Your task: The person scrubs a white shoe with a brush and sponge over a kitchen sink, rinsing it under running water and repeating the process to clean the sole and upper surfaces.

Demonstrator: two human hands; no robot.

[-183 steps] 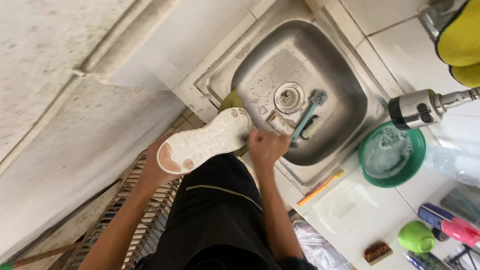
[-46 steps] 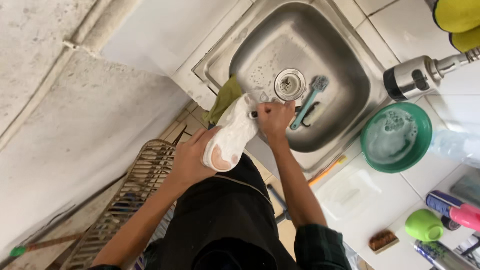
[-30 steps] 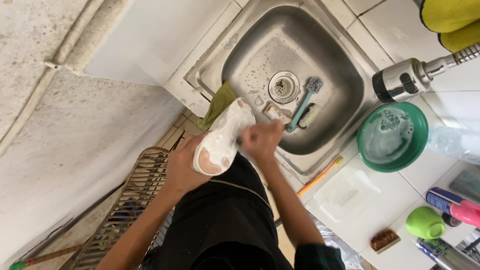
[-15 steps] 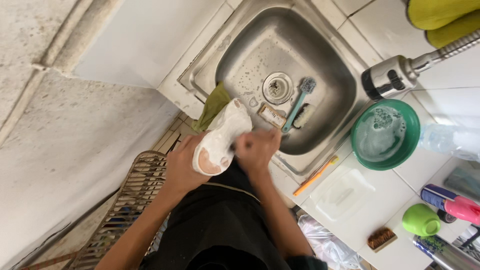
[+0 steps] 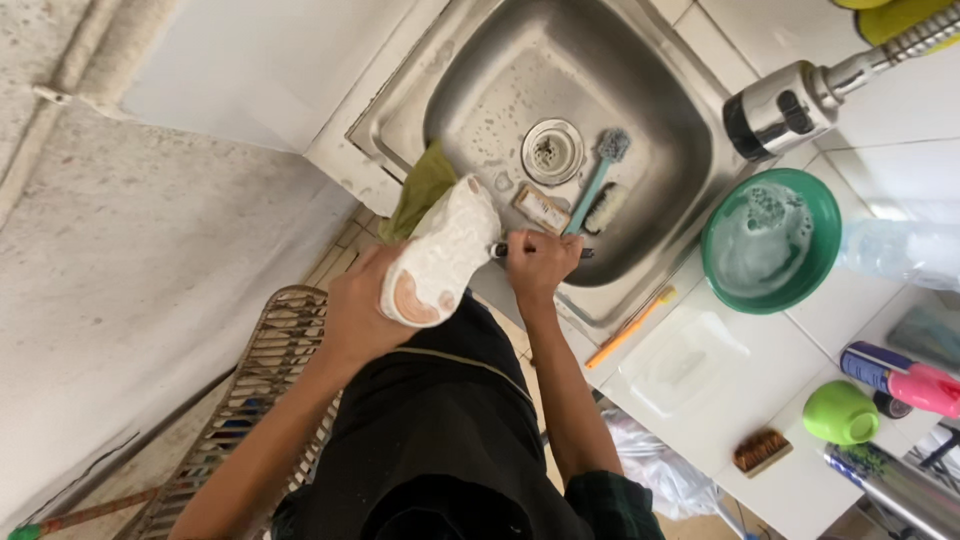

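Gripping a white shoe (image 5: 440, 255) sole-up at the sink's (image 5: 690, 110) near rim, the left hand (image 5: 355, 310) steadies it while the right hand (image 5: 540, 262), at its three o'clock, clenches a dark-handled brush (image 5: 500, 250) against it. Scrubbing looks midway: the sole seems still stained, with a soapy green basin (image 5: 770, 242) on the surface at three o'clock and a blue brush (image 5: 598, 172) in the sink at one o'clock.

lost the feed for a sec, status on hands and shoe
Left hand grips white shoe, sole up, at sink edge. Right hand holds dark brush handle against it. Nothing blocking.
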